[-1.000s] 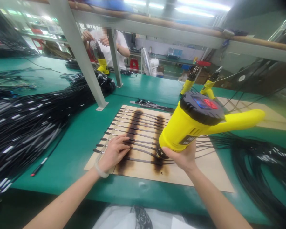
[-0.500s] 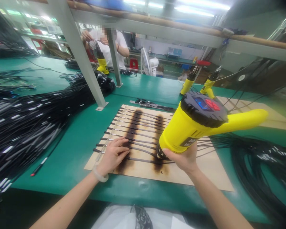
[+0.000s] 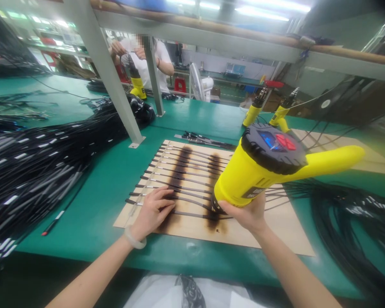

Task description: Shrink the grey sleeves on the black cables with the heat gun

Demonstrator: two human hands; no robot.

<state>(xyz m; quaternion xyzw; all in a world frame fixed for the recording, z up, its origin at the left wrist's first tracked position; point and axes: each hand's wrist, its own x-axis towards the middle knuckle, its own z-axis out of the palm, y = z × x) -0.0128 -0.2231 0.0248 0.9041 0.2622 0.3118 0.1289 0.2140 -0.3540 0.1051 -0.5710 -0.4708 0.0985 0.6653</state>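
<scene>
My right hand [image 3: 247, 214] is wrapped round a yellow heat gun [image 3: 244, 171], whose black rear cap with a blue display and red buttons faces up. The gun's nozzle end points down over the nearest cables at the right scorched band of a wooden board [image 3: 192, 234]. Several black cables [image 3: 192, 201] with grey sleeves lie side by side across the board. At the left scorched band, my left hand [image 3: 154, 211] has its thumb and fingers pinched on one of the near cables. A pale bracelet circles the left wrist.
Thick bundles of black cable [image 3: 67, 145] cover the left of the green table [image 3: 93, 231]; coiled cables [image 3: 336, 231] lie at the right. Two more heat guns [image 3: 253, 112] stand behind. A slanting metal post [image 3: 109, 77] rises at left. A co-worker [image 3: 162, 55] works opposite near a fan [image 3: 197, 83].
The heat gun has tilted very slightly, and my left hand has shifted a little right along the cables. Otherwise things look the same.
</scene>
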